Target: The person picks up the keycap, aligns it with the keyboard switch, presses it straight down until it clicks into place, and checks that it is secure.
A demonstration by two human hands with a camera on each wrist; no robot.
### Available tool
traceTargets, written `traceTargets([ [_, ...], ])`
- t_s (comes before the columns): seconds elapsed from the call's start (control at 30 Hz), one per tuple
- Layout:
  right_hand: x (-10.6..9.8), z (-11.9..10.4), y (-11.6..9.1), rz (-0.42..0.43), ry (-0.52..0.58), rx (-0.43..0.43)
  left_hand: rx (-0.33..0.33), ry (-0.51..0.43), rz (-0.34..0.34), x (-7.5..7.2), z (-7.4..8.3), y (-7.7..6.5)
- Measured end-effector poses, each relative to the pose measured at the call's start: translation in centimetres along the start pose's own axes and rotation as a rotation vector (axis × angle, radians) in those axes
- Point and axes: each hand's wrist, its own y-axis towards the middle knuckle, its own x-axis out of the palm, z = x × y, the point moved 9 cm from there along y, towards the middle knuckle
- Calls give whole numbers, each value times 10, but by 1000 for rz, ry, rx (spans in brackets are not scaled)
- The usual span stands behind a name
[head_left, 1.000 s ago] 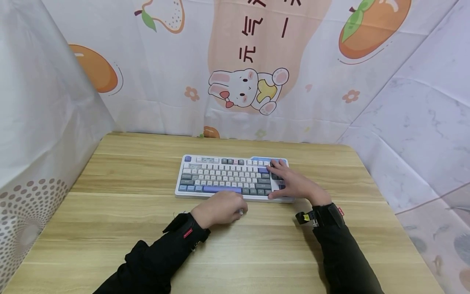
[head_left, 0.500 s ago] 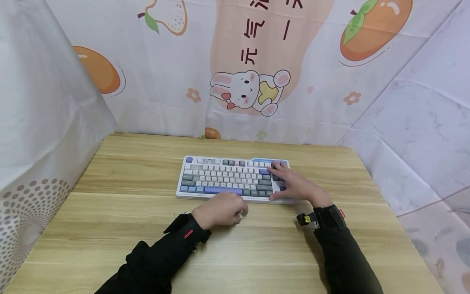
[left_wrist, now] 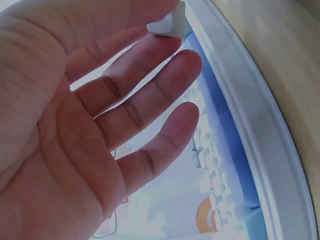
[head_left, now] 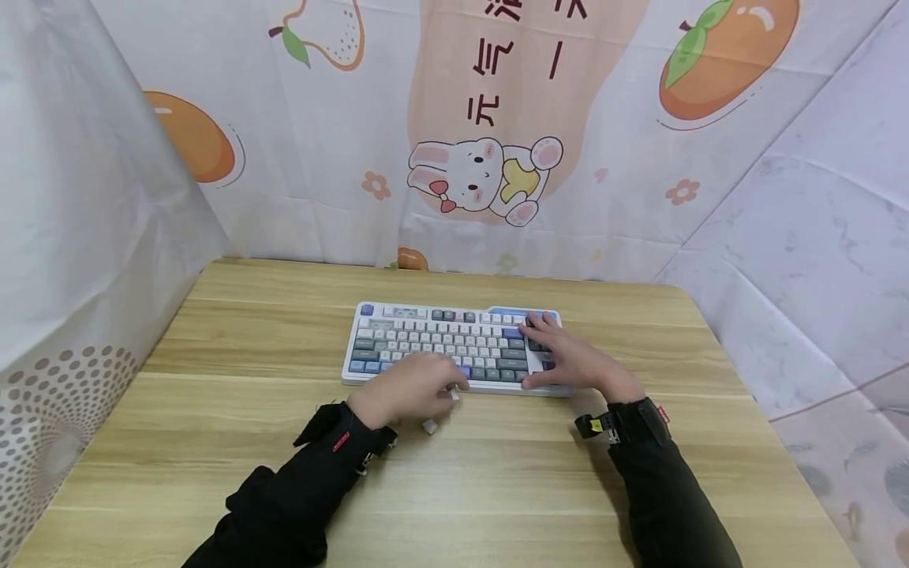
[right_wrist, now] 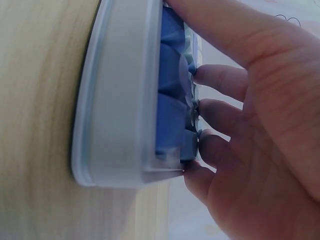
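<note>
Sleeves of black cloth [head_left: 273,505] reach in from the near edge, at eight and four o'clock of the keyboard [head_left: 426,341]. Under the left wrist, towards seven o'clock, a loose white keycap [head_left: 430,427] lies on the bare wood-grain worktop [head_left: 511,497]. Just beyond it, the left hand [head_left: 408,386] pinches a second keycap [left_wrist: 170,22] between thumb and finger, off the keyboard's front edge at six o'clock; the other fingers [left_wrist: 170,80] stand apart, slightly bent. The right hand [head_left: 581,363] is at three o'clock, fingers spread wide, their tips resting on the keys [right_wrist: 172,125] at that end, thumb by the front edge. The keyboard lies flat, its long purple-blue bar partly behind the left hand. Farthest off, at twelve o'clock, hangs a white curtain [head_left: 319,158] printed with a rabbit [head_left: 472,177].
</note>
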Motion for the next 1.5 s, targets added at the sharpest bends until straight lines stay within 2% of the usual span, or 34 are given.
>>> traceTargets([
  [0.27, -1, -2, -1, 12, 21, -25, 18, 6, 27, -9, 1, -4],
  [0.63, 0, -2, 0, 10, 23, -15, -67, -48, 81, -23, -12, -8],
  [0.87, 0, -2, 0, 8, 21, -20, -88, -86, 120, -35, -21, -9],
  [1.0, 1, -1, 1, 1, 17, -7, -107, -74, 132, -40, -28, -11],
  [1.17, 1, -1, 0, 1, 10, 0, -92, -49, 150, -43, -32, -12],
  [1.33, 0, -1, 0, 5, 19, -15, -81, -31, 158, -45, -37, -12],
  [1.5, 0, -1, 0, 15, 25, -33, -98, -23, 164, -47, -44, -14],
])
